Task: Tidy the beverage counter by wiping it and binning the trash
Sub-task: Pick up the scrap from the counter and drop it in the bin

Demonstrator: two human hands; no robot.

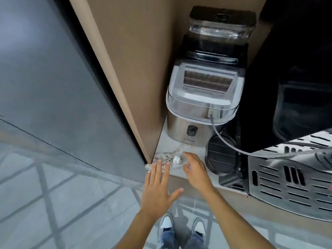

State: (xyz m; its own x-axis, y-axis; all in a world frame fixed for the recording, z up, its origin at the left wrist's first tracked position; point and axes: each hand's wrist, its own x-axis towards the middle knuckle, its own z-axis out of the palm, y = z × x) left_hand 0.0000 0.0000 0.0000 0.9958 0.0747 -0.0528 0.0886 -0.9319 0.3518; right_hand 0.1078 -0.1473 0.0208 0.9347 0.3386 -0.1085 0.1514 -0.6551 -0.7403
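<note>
A small crumpled white paper ball (177,159) lies on the pale marble counter (166,141), near its front left corner. A clear plastic scrap (148,166) pokes out at the counter's edge, partly under my left fingers. My left hand (159,186) hovers flat with fingers spread, its fingertips over the counter's front edge, just left of the paper ball. My right hand (195,169) is open too, palm turned inward, right beside the ball on its right side. Neither hand holds anything.
A steel ice maker (201,97) with a clear lid stands behind the trash, a grey hose running from it. A round black drip tray (221,155) and a large black coffee machine (291,173) fill the right. A beige cabinet wall (125,87) bounds the left.
</note>
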